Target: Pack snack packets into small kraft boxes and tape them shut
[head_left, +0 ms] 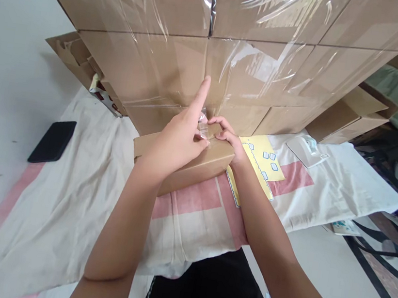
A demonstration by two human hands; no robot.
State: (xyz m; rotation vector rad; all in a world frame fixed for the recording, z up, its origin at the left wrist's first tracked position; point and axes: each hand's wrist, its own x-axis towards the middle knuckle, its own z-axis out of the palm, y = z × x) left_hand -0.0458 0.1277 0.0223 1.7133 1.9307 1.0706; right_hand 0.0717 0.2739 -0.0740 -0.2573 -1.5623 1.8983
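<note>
My two hands meet above a small box, which lies on the cloth [82, 168] directly below them, near the stack [169, 67] of film-wrapped boxes. The small box [199, 173] is closed on top, as far as my hands let me see.

My left hand [182, 137] is half curled over the box: the index finger stretches straight up toward the stack, while the thumb and the other fingers bend in beside a piece of clear plastic [203, 127]. My right hand [227, 140] is just beside it, with the fingers loosely bent over the right end of the box and the thumb near the index finger. The view between my fingers is poor, so I cannot tell whether either hand really grips the plastic, or whether it is a bag or a tape.

Right of my right hand is a yellow card [268, 153]; well to the left of my left hand lies a phone [52, 142].

I judge that the step in hand is a fine one, handling the plastic on top of the box. In my opinion, the next move calls for a sure pinch on its edge and a light, steady right hand, because pressing hard may dent the cardboard.
</note>
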